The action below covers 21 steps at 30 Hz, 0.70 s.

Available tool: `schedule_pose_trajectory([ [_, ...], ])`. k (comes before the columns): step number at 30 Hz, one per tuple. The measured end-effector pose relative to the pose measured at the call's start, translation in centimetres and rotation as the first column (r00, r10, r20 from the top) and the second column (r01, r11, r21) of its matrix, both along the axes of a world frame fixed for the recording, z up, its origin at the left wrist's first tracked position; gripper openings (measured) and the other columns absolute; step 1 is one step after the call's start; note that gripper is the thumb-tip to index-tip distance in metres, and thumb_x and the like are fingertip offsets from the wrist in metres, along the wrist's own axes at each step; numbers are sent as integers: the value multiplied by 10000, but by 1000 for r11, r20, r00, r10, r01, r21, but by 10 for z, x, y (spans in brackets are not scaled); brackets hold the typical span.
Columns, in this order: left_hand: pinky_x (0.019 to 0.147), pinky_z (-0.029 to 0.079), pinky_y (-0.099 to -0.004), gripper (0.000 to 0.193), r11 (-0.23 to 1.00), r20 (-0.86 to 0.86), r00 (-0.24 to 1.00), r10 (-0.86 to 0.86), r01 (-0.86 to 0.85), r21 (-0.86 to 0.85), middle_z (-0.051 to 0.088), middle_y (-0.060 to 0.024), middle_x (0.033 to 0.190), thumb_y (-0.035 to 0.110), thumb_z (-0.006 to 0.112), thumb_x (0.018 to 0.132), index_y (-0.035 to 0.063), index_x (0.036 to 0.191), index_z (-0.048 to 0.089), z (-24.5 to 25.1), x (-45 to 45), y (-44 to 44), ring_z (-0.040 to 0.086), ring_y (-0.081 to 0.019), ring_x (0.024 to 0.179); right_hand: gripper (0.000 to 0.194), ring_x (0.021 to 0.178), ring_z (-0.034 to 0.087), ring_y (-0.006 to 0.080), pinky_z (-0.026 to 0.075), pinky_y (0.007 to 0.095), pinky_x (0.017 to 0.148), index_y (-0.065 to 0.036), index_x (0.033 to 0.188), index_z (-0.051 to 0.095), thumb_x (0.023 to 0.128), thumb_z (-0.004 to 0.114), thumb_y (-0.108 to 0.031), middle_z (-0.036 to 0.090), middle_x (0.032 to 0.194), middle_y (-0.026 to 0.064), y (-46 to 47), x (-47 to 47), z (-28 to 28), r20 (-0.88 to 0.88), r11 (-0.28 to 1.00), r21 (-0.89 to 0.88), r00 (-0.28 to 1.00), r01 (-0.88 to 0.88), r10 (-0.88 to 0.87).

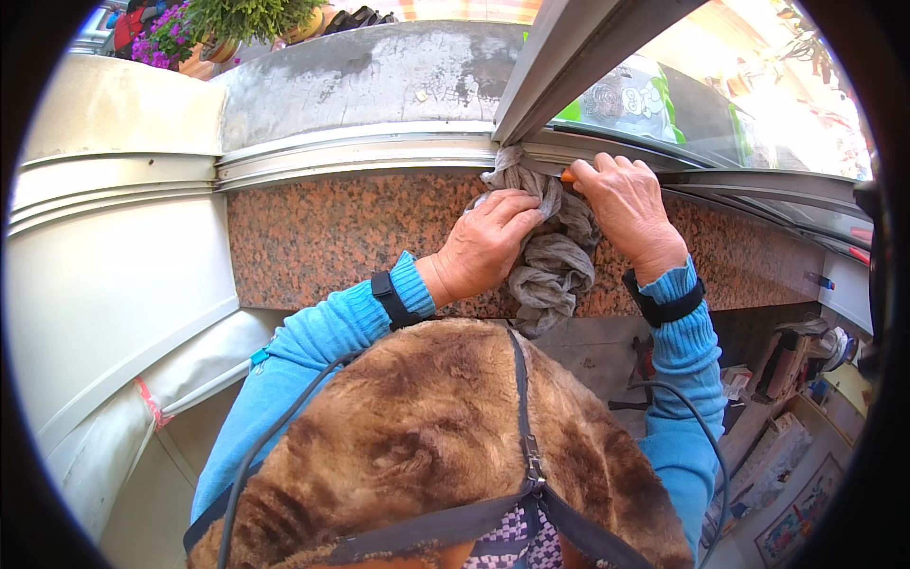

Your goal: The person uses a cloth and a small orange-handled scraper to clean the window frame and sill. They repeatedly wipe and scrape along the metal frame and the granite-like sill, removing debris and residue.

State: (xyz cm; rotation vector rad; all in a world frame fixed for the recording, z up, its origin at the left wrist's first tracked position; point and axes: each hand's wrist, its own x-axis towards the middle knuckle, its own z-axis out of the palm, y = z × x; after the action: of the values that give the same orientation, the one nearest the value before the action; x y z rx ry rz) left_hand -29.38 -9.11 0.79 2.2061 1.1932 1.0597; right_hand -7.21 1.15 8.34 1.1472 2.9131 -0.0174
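A crumpled grey cloth (553, 270) lies across the speckled granite sill (341, 235), one end pressed against the white sliding-window track (355, 153). With bent fingers, my left hand (490, 238) grips this cloth near the track. My right hand (625, 199) holds a tool by its orange handle (568, 175). A flat metal blade (542, 166) reaches from the handle to the bunched cloth at the foot of the window frame's upright (561, 64). Cloth hides the blade's tip, so I cannot tell exactly what kind of tool it is.
Beyond the track runs a concrete ledge (370, 78) with potted plants (242, 18) behind it. Glass panes (711, 135) stand at the right. A small blue object (825, 282) sits at the sill's right end. Black cables (242, 484) hang along both my arms.
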Motion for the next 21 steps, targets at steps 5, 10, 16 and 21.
schedule_pose_trajectory([
  [5, 1047, 545, -479, 447, 1000, -15, 999, -29, 29, -3, 657, -201, 1274, -101, 634, 775, -24, 1214, 661, 1, -3, 0, 625, -403, 1226, 82, 892, 696, 286, 506, 426, 784, -149, 1032, 702, 964, 677, -188, 681, 893, 83, 0, 11, 12, 90, 990, -86, 990, 113, -105],
  [10, 1042, 549, -476, 444, 1000, -10, 1000, -8, 9, 12, 664, -199, 1258, -104, 632, 774, -26, 1209, 661, 1, -4, 0, 630, -403, 1217, 92, 925, 699, 283, 504, 431, 804, -155, 1054, 707, 977, 675, -191, 690, 906, 77, 0, -1, 2, 41, 995, -88, 998, 48, -44],
  [16, 1045, 545, -480, 440, 999, -8, 999, -32, 33, 23, 670, -203, 1233, -80, 632, 765, -32, 1202, 661, 1, -5, 2, 638, -398, 1198, 103, 929, 701, 289, 506, 436, 806, -155, 1068, 710, 984, 675, -203, 691, 909, 78, 0, 9, 15, 84, 984, -130, 990, 121, -111],
  [21, 1031, 560, -472, 471, 1000, 5, 1000, -22, 21, 15, 677, -200, 1247, -120, 613, 750, -31, 1210, 661, 2, -6, 2, 648, -403, 1186, 110, 918, 710, 297, 526, 436, 808, -148, 1062, 708, 971, 687, -206, 693, 906, 90, -3, -4, 6, 104, 990, -96, 990, 102, -92],
])
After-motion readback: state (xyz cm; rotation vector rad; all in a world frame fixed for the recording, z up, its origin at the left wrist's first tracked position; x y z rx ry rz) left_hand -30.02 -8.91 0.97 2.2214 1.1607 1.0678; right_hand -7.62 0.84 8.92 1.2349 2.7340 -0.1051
